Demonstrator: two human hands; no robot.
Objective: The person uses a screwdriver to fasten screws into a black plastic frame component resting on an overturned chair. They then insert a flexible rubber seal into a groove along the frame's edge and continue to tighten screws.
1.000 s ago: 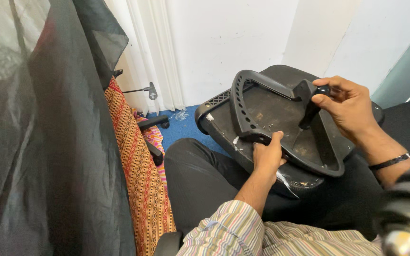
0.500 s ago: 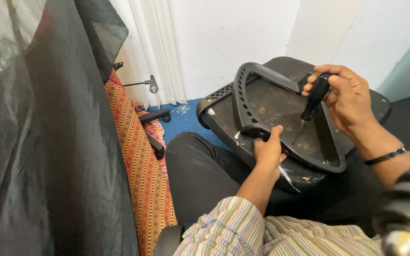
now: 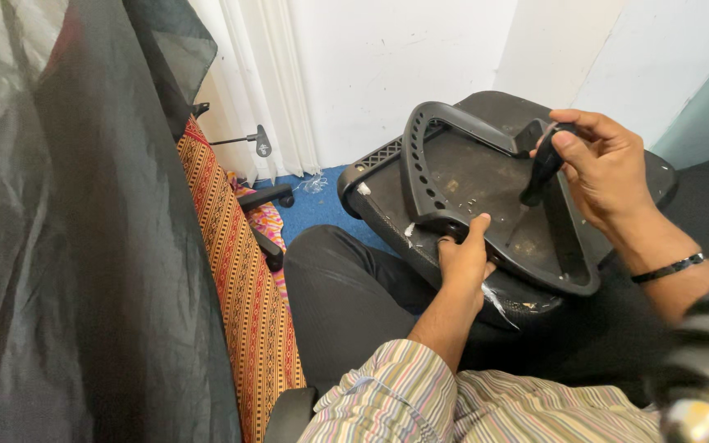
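Left hand (image 3: 463,261) clenched (thumb up); right hand (image 3: 609,168) curled, raised.

black mesh (image 3: 84,246) crowding left, floor (image 3: 322,205) open

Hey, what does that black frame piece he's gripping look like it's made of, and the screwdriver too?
The black frame held by the left hand looks like moulded plastic: matte, with a row of formed holes and rounded edges. The screwdriver in the right hand has a black handle, probably plastic or rubber, and a thin shaft that looks like metal.

Striped multicolour shirt sleeve (image 3: 420,385), black trousers (image 3: 346,295), and a black wristband (image 3: 668,267) (right wrist).
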